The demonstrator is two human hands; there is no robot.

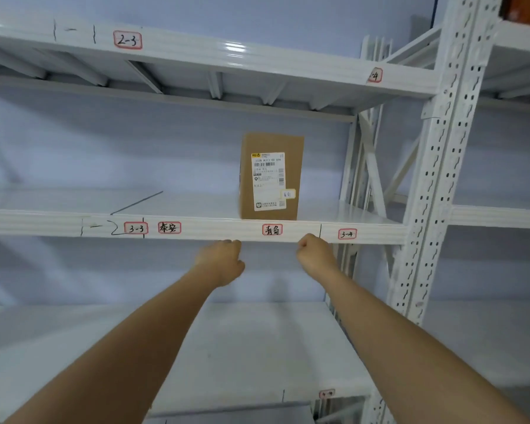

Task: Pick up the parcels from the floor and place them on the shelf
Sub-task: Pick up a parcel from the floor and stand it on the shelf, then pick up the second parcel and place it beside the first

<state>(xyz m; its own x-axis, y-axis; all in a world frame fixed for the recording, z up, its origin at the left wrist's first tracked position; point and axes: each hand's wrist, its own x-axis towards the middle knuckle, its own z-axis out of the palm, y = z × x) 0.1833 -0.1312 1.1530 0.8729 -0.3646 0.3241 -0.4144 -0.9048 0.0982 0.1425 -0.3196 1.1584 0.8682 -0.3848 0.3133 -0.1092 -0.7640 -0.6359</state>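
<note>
A brown cardboard parcel [271,175] with a white shipping label stands upright on the middle shelf [196,229], near its front edge and right of centre. Both my arms reach forward just below that shelf's front beam. My left hand [222,261] is curled into a loose fist under the beam, left of the parcel. My right hand [315,254] is also curled shut, below and slightly right of the parcel. Neither hand touches the parcel or holds anything.
White metal racking fills the view. The upper shelf [227,56] carries red-bordered labels, and a lower shelf [242,347] sits below my arms. A perforated upright post [435,179] stands at the right. The beam labels read 3-3 and 3-4.
</note>
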